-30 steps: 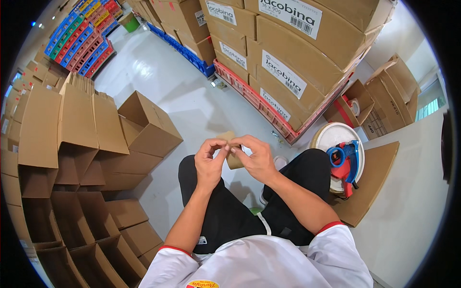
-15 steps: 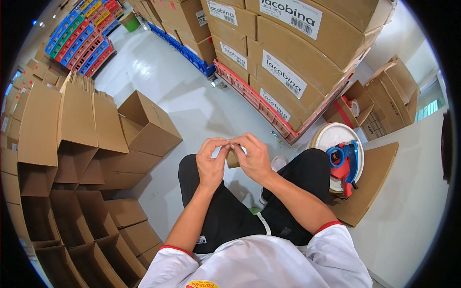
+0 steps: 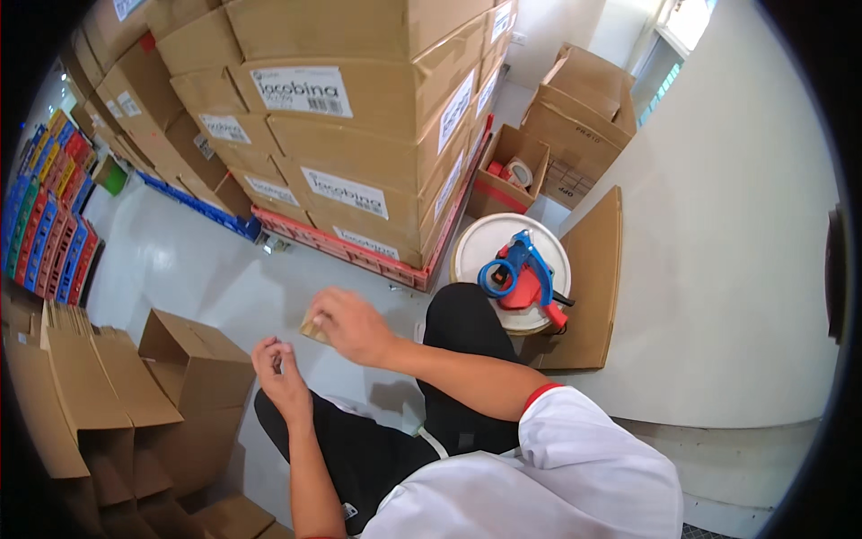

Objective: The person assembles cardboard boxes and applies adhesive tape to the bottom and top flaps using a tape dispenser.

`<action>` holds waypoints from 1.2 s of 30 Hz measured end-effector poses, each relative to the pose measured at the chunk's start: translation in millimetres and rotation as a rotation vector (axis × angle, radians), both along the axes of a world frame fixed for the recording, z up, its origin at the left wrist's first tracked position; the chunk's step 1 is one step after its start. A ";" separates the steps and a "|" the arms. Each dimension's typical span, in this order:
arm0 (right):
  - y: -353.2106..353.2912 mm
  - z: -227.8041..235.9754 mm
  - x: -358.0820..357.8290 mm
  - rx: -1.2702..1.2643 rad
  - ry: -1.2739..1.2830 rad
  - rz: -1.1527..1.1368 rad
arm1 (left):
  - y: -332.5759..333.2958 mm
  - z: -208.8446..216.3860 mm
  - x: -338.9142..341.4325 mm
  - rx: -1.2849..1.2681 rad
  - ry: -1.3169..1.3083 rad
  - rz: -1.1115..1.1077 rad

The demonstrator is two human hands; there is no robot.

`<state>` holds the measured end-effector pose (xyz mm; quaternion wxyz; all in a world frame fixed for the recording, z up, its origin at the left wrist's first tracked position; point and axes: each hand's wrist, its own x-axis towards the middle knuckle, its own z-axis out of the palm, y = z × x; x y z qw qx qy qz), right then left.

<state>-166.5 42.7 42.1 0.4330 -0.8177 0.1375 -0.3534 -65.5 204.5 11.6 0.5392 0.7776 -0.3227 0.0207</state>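
Observation:
My right hand [image 3: 352, 325] is closed round what looks like a roll of brown tape [image 3: 314, 330]; the fingers hide most of it. To its left and a little lower, my left hand [image 3: 282, 382] is raised with the fingers curled in and the thumb close to them. Whatever may be between those fingertips is too small to make out. The two hands are apart, above my bent legs. By my right knee, a blue and red tape dispenser [image 3: 532, 286] lies on the white lid [image 3: 469, 241] of a round bucket.
Sealed cartons [image 3: 359, 135] are stacked on a red pallet [image 3: 409, 272] ahead. Open empty cartons [image 3: 197, 368] stand at the left. A small open box [image 3: 505, 196] holding tape rolls sits behind the bucket. Flat cardboard [image 3: 588, 296] leans at the right, beside a white wall [image 3: 718, 296].
My hands, together before, have moved apart. The brown roll is now in my right hand alone. The view has turned right, bringing the bucket nearer the middle.

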 end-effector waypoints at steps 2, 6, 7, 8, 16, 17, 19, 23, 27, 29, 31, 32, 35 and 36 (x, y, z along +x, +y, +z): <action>-29.9 14.3 -11.8 0.156 -0.184 -0.064 | 1.1 -5.5 5.8 -0.152 0.344 0.122; -131.2 50.0 -66.4 0.435 -0.381 -0.319 | 0.6 4.1 -0.7 -0.044 0.406 0.146; -163.7 59.3 -84.4 0.362 -0.393 -0.436 | -3.1 11.9 -4.8 -0.055 0.405 0.104; -198.9 69.3 -99.8 0.356 -0.491 -0.473 | -10.1 21.6 -7.5 -0.096 0.329 0.025; -414.3 44.7 -177.4 0.064 -0.120 -0.907 | -109.5 98.6 -1.9 -0.095 0.255 -0.240; -437.1 29.6 -172.4 0.064 0.023 -0.934 | -123.9 99.8 1.4 -0.074 0.139 -0.228; -481.2 -7.2 -159.1 0.061 -0.007 -0.913 | -154.0 96.9 12.1 -0.036 0.027 -0.224; -557.2 -92.6 -143.0 0.169 0.071 -1.012 | -212.6 79.7 44.2 -0.039 -0.278 -0.272; -601.9 -182.2 -140.7 -0.045 0.203 -1.019 | -241.3 55.4 57.3 0.078 -0.349 -0.291; -604.6 -229.0 -146.7 -0.070 0.439 -0.871 | -247.5 42.5 58.2 0.135 -0.368 -0.306; -594.6 -270.8 -150.8 -0.028 1.005 -0.495 | -251.7 30.1 59.0 0.191 -0.386 -0.328; -584.5 -287.0 -153.6 -0.117 0.916 -0.354 | -253.6 24.7 60.4 0.211 -0.392 -0.339; -557.9 -305.7 -154.3 -0.065 0.978 -0.257 | -257.8 12.3 64.8 0.260 -0.400 -0.358; -552.4 -304.5 -152.2 0.016 1.067 -0.299 | -259.0 8.9 66.2 0.272 -0.400 -0.365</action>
